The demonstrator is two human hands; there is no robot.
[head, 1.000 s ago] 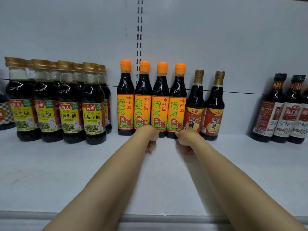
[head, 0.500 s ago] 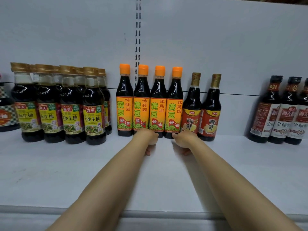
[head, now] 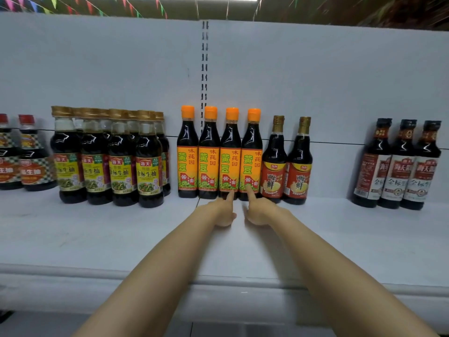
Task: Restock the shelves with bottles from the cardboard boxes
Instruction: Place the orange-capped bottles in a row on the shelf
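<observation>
Where the white shelf (head: 97, 239) runs smooth and matte across the frame, dark glass bottles stand upright against the back panel. From the left: two red-capped bottles (head: 31, 154) with checked labels, a gold-capped cluster (head: 109, 156) with yellow labels, four slim orange-capped bottles (head: 220, 153) in a tight row at centre, two gold-necked bottles (head: 286, 159) with red labels, then, well apart at right, three black-capped bottles (head: 398, 164). Both bare forearms reach up from the bottom edge. The left hand (head: 222, 212) has its other fingers curled under and its forefinger out, tip at the third orange-capped bottle's base; its grip holds nothing. The right hand (head: 260, 211) mirrors it, forefinger touching the fourth bottle's label, grasping nothing. Coloured bunting (head: 73, 6) hangs along the top.
</observation>
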